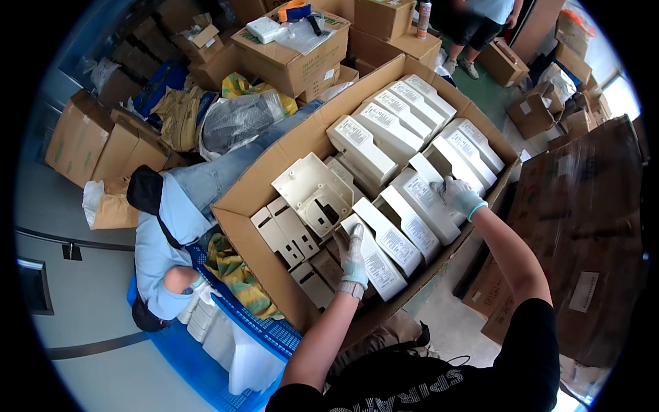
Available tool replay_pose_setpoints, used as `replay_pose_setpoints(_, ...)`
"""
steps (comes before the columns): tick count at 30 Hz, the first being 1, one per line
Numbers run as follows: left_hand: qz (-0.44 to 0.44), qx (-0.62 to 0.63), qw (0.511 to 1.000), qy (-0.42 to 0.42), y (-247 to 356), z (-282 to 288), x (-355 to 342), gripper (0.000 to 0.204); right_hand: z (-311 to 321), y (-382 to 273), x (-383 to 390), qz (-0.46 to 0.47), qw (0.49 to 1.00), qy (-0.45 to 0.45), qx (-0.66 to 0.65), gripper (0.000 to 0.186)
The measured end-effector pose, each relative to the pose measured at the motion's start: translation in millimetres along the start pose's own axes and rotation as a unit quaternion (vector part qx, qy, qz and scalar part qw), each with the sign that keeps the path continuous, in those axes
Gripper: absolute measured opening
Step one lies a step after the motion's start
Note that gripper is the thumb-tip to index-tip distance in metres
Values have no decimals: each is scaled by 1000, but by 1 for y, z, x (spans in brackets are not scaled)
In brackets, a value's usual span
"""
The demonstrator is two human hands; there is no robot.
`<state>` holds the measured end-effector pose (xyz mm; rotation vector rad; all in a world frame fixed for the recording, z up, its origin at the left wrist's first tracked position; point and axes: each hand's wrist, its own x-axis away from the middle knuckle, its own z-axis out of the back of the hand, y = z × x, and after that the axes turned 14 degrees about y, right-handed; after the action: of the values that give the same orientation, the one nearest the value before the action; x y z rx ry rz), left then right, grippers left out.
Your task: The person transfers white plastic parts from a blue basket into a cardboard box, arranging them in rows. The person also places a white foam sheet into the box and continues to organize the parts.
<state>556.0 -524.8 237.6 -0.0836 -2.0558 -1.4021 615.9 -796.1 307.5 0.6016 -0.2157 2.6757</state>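
A large open cardboard box (257, 180) in front of me holds several cream-white plastic housings standing in rows, many with printed labels. My left hand (352, 259), in a whitish glove with a watch at the wrist, grips the left edge of the nearest housing (382, 270). Farther right, my right hand (458, 197), gloved too, has its fingers curled over a housing (420, 192) in the same row. To the left of the rows, an open-backed housing (312, 185) lies tilted with its hollow side up. Below it are flat slotted pieces (278, 230).
On the left, a person in light blue (180, 206) bends over a blue plastic basket (257, 323) holding white wrapped pieces. Stacked cartons (292, 58) stand behind the box. Tall dark-looking cartons (573, 240) rise at the right. Another person (480, 27) stands at the back.
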Motion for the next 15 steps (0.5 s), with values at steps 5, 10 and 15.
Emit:
replay_pose_setpoints(5, -41, -60, 997, -6, -7, 24, -4, 62, 3, -34, 29, 356, 858, 361, 82, 64)
replay_pose_setpoints(10, 35, 68, 996, -37, -36, 34, -29, 55, -13, -85, 29, 296, 909, 258, 140, 60)
replay_pose_setpoints(15, -62, -124, 989, -46, -42, 44, -17, 60, -27, -262, 54, 303, 949, 66, 50, 59)
